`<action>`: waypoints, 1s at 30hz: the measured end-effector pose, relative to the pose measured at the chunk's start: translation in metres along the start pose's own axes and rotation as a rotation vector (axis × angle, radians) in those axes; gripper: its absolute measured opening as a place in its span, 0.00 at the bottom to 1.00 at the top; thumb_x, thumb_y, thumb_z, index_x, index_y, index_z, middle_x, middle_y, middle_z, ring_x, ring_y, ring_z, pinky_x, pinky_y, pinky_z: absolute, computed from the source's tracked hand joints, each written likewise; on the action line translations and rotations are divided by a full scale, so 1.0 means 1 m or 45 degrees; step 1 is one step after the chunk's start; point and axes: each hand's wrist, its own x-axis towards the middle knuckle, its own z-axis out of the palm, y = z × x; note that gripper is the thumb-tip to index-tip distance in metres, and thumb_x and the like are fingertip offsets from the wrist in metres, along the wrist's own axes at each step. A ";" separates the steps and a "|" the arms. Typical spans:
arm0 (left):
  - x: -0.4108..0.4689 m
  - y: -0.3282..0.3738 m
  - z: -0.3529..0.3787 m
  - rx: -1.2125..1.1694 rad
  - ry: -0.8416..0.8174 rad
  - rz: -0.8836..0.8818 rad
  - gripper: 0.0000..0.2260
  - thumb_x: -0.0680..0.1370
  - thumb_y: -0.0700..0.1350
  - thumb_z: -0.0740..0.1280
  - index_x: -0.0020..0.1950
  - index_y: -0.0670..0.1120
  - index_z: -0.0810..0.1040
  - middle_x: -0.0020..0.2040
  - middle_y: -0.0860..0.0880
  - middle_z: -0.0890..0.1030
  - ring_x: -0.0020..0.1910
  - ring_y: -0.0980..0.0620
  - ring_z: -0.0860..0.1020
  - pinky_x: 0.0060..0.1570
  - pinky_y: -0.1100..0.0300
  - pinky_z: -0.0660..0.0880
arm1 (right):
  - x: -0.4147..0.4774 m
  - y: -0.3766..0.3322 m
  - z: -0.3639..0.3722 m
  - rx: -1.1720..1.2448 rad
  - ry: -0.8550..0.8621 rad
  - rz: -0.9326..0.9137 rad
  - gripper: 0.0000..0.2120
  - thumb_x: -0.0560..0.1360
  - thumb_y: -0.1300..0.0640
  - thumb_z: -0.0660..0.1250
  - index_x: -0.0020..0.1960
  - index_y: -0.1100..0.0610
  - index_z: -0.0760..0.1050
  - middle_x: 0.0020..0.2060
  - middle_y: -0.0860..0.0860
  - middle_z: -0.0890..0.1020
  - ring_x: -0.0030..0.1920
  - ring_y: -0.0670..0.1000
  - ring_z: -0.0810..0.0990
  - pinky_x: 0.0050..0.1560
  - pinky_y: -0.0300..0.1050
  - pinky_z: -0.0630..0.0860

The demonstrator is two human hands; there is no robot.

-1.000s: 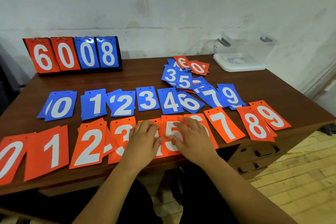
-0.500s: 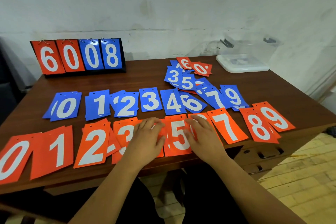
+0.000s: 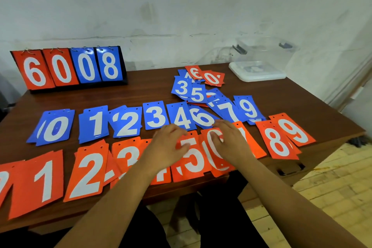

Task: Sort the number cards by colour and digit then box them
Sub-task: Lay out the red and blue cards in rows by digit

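Note:
Two rows of number cards lie on the wooden table (image 3: 141, 94). The far row is blue, from the blue 0 (image 3: 55, 128) to the blue 9 (image 3: 248, 108). The near row is orange, from the orange 1 (image 3: 43, 180) to the orange 9 (image 3: 293, 129). My left hand (image 3: 168, 147) lies flat on the orange 4, beside the orange 5 (image 3: 193, 157). My right hand (image 3: 231, 141) rests with straight fingers on the orange 6 (image 3: 216, 153) and covers most of the orange 7. An unsorted pile (image 3: 198, 86) of mixed cards sits behind the blue row.
A scoreboard stand (image 3: 69, 68) showing 6 0 0 8 stands at the back left. A clear plastic box (image 3: 263, 54) sits on its white lid (image 3: 258, 73) at the back right corner. The table's right edge drops to a yellow tiled floor.
Both hands slid to the right along the orange row, and the orange 6 now shows under my right hand. The camera has tilted and come closer to the table.

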 end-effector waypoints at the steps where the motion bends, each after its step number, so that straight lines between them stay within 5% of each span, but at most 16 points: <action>1: 0.013 -0.002 -0.007 -0.012 0.017 -0.031 0.17 0.79 0.56 0.65 0.67 0.54 0.74 0.66 0.54 0.73 0.67 0.54 0.68 0.66 0.54 0.67 | 0.014 -0.001 -0.004 0.007 0.027 -0.011 0.18 0.79 0.50 0.63 0.68 0.53 0.71 0.68 0.49 0.72 0.68 0.50 0.70 0.67 0.48 0.70; 8: 0.115 -0.029 -0.027 0.015 0.127 -0.247 0.11 0.79 0.46 0.65 0.59 0.45 0.77 0.57 0.46 0.75 0.56 0.47 0.75 0.54 0.54 0.74 | 0.118 0.010 -0.014 -0.068 0.060 -0.006 0.20 0.78 0.51 0.65 0.66 0.60 0.72 0.64 0.56 0.74 0.64 0.56 0.73 0.61 0.50 0.72; 15: 0.210 -0.065 -0.007 -0.018 0.185 -0.559 0.17 0.77 0.51 0.68 0.60 0.41 0.73 0.58 0.41 0.75 0.57 0.42 0.76 0.54 0.46 0.77 | 0.191 0.022 0.017 -0.224 -0.241 -0.159 0.32 0.73 0.40 0.69 0.71 0.55 0.68 0.70 0.52 0.71 0.68 0.53 0.70 0.66 0.50 0.70; 20: 0.255 -0.084 0.005 -0.071 0.245 -0.689 0.25 0.75 0.51 0.73 0.64 0.37 0.71 0.60 0.39 0.77 0.60 0.39 0.76 0.55 0.48 0.75 | 0.212 0.029 0.032 -0.303 -0.202 -0.298 0.24 0.76 0.39 0.64 0.67 0.52 0.73 0.56 0.52 0.79 0.57 0.54 0.76 0.62 0.52 0.72; 23: 0.266 -0.091 0.010 -0.116 0.245 -0.730 0.20 0.76 0.47 0.72 0.62 0.38 0.73 0.59 0.40 0.79 0.57 0.41 0.78 0.47 0.54 0.73 | 0.214 0.033 0.035 -0.260 -0.062 -0.430 0.19 0.79 0.43 0.61 0.64 0.53 0.76 0.43 0.53 0.82 0.46 0.53 0.79 0.56 0.51 0.73; 27: 0.268 -0.094 0.004 -0.370 0.457 -0.731 0.07 0.79 0.43 0.66 0.54 0.40 0.76 0.53 0.44 0.80 0.44 0.49 0.76 0.32 0.63 0.66 | 0.214 0.035 0.036 -0.219 -0.033 -0.428 0.15 0.80 0.48 0.60 0.61 0.53 0.79 0.40 0.51 0.83 0.41 0.51 0.78 0.56 0.49 0.71; 30: 0.259 -0.093 -0.013 -0.625 0.555 -0.758 0.06 0.78 0.44 0.64 0.51 0.42 0.76 0.50 0.46 0.82 0.44 0.47 0.80 0.35 0.58 0.72 | 0.213 0.034 0.034 -0.112 -0.093 -0.305 0.14 0.80 0.49 0.60 0.58 0.53 0.81 0.41 0.51 0.84 0.39 0.50 0.79 0.47 0.49 0.77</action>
